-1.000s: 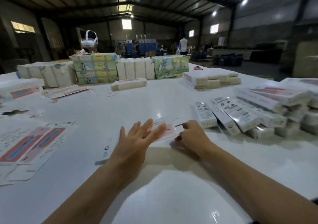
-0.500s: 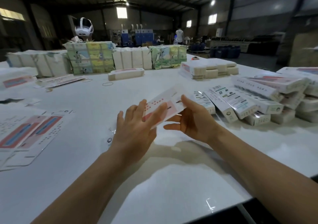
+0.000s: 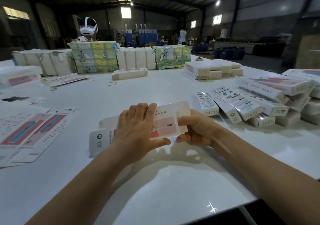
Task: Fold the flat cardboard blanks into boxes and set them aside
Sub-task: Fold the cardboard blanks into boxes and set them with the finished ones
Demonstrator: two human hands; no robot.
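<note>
Head view: blank point(image 3: 164, 126) held just above table point(image 3: 155, 181), between both hands, long axis left-right. Left hand point(image 3: 136, 129) lies over its middle, fingers on far edge, thumb under near edge; right hand point(image 3: 195, 129) pinches right end, near end flap. Both equally near. Thin glossy card, pink print, creases and white flaps sticking out at left. Next judged: squeeze edges to pop tube open. Finished boxes point(image 3: 256, 102) piled at right; more flat blanks point(image 3: 29, 131) at left.
</note>
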